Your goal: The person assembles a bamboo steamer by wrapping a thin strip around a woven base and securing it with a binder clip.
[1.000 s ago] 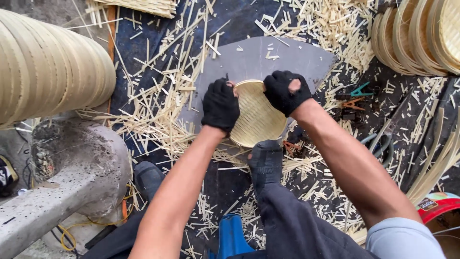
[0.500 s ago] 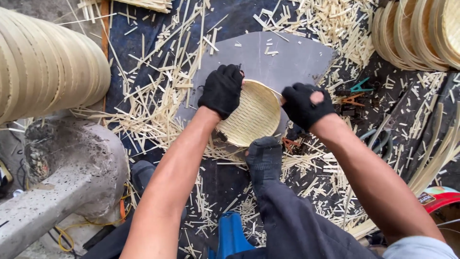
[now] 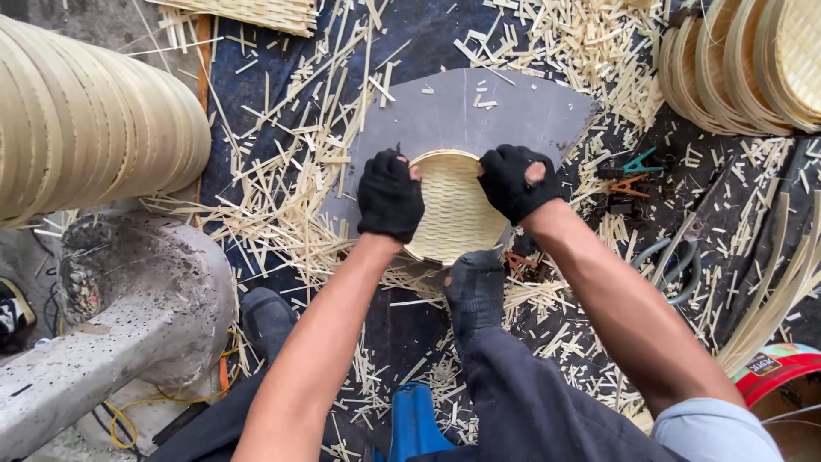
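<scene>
At frame centre, the black-gloved left hand (image 3: 389,195) and right hand (image 3: 513,181) clamp their fingers on opposite rims of the round pale woven bamboo basket (image 3: 455,207); even pressure on both sides likely keeps its rim true.

One round woven bamboo tray (image 3: 457,210) lies on one grey board (image 3: 479,115); two gloved hands, left hand (image 3: 389,195) and right hand (image 3: 513,181), grip its rim. Two stacks of finished trays: one at left (image 3: 85,124), one at upper right (image 3: 744,64); the trays per stack cannot be counted exactly. Two small clamps, one green (image 3: 640,161) and one orange (image 3: 629,184). One pair of shears (image 3: 676,257). One concrete block (image 3: 128,325). Bamboo offcuts (image 3: 282,214): too many to count
</scene>
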